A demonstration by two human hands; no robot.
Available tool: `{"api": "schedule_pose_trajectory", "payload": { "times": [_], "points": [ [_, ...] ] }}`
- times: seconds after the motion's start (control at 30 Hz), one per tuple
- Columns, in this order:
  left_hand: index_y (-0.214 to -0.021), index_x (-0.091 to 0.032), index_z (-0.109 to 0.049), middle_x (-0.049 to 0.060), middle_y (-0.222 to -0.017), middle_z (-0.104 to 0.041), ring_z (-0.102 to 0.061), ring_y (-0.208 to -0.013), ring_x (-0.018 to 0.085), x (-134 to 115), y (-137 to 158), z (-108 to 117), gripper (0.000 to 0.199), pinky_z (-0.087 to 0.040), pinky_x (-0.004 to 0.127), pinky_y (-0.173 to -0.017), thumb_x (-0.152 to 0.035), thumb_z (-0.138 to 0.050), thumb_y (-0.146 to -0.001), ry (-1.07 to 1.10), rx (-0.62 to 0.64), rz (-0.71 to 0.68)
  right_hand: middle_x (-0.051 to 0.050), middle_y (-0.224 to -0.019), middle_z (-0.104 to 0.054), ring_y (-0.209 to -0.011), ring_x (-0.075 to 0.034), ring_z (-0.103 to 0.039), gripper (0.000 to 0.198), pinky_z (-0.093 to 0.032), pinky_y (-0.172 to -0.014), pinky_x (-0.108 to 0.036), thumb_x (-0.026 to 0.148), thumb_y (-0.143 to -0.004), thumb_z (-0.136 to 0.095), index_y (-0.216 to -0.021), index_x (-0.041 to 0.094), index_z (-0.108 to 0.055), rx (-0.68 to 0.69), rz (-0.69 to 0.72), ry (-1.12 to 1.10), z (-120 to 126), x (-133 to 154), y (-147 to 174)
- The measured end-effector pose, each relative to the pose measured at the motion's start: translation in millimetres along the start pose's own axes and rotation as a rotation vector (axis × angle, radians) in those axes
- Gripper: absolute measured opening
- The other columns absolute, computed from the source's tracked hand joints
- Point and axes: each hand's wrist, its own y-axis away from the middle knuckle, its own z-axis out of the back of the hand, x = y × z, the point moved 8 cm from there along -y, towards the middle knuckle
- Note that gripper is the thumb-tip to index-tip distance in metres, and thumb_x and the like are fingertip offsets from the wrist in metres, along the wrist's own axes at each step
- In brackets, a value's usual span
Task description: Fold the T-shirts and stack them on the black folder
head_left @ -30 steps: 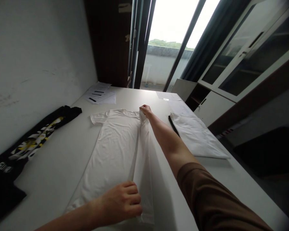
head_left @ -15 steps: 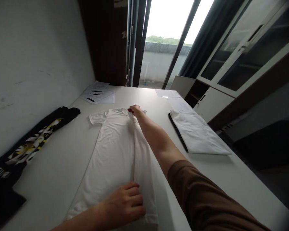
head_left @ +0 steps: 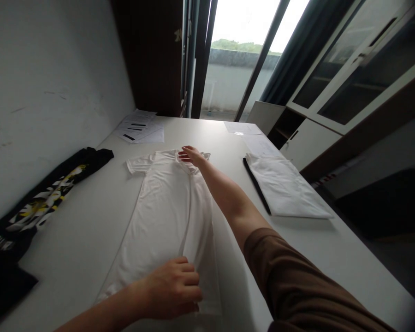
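A white short-sleeved T-shirt (head_left: 159,207) lies lengthwise on the white table (head_left: 86,240), its collar end away from me and one sleeve out to the left. A raised fold runs down it from the collar towards my left hand (head_left: 174,286). That hand is closed on the cloth near the hem, with its fingertips hidden underneath. Up at the collar, my right hand (head_left: 191,155) has its fingers apart, just over or touching the neckline; nothing shows gripped in it.
Along the wall on the left lies a black garment (head_left: 44,203) with a yellow and white print. Folded white cloth (head_left: 287,186) with a black edge lies at right. Papers (head_left: 138,129) rest in the far left corner, and more sheets (head_left: 259,143) lie at far right.
My right hand's fingers have gone from pinching the collar to spread. My left hand has shifted slightly left with the cloth, and the fold has moved left too.
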Motion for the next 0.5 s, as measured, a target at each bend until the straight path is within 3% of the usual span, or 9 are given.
{"api": "schedule_pose_trajectory", "payload": {
  "times": [0.07,0.2,0.27,0.33,0.4,0.5],
  "points": [
    [-0.091,-0.022,-0.057,-0.002,-0.077,-0.062,-0.057,-0.070,0.016,4,4,-4,0.033,-0.041,0.034,-0.069,-0.054,-0.066,-0.092,0.051,0.021,0.016,-0.001,-0.082,-0.072,-0.067,-0.012,-0.067,0.011,-0.054,-0.066,-0.024,0.023,-0.100,-0.049,-0.104,0.022,-0.059,-0.007,0.069,0.067,18,3,1],
    [-0.091,-0.022,-0.057,-0.002,-0.077,-0.062,-0.056,-0.068,0.015,10,3,-7,0.029,-0.040,0.033,-0.068,-0.050,-0.062,-0.096,0.070,0.005,0.075,-0.003,-0.086,-0.071,-0.077,-0.015,-0.067,0.027,-0.052,-0.074,-0.025,0.014,-0.094,-0.044,-0.108,0.021,-0.066,-0.399,0.174,0.493,105,11,10],
    [-0.089,-0.022,-0.057,-0.001,-0.082,-0.063,-0.057,-0.074,0.016,10,-5,-5,0.022,-0.041,0.033,-0.071,-0.042,-0.062,-0.097,0.040,0.010,0.113,-0.006,-0.096,-0.073,-0.090,-0.018,-0.067,0.033,-0.050,-0.083,-0.027,0.013,-0.090,-0.047,-0.113,0.021,-0.069,-0.513,0.187,0.721,142,13,16],
    [-0.093,-0.022,-0.058,0.001,-0.094,-0.066,-0.059,-0.086,0.018,9,-14,-4,0.019,-0.044,0.034,-0.079,-0.039,-0.065,-0.095,0.026,0.025,0.158,-0.008,-0.105,-0.072,-0.097,-0.021,-0.065,0.040,-0.049,-0.087,-0.028,0.012,-0.085,-0.051,-0.118,0.021,-0.070,-0.497,0.164,0.883,164,9,19],
    [-0.109,-0.021,-0.060,0.005,-0.117,-0.067,-0.059,-0.105,0.023,6,-22,-5,0.024,-0.045,0.039,-0.094,-0.041,-0.065,-0.095,0.010,0.026,0.190,-0.009,-0.113,-0.069,-0.099,-0.022,-0.064,0.047,-0.050,-0.086,-0.029,0.012,-0.081,-0.054,-0.123,0.023,-0.071,-0.409,0.147,0.970,173,3,17],
    [-0.142,-0.020,-0.050,0.012,-0.153,-0.049,-0.043,-0.140,0.032,2,-29,-12,0.049,-0.030,0.053,-0.118,-0.046,-0.056,-0.100,-0.031,0.018,0.209,-0.009,-0.115,-0.066,-0.095,-0.021,-0.062,0.046,-0.051,-0.083,-0.029,0.019,-0.081,-0.060,-0.126,0.024,-0.071,-0.297,0.195,1.045,169,5,13]
  ]
}}
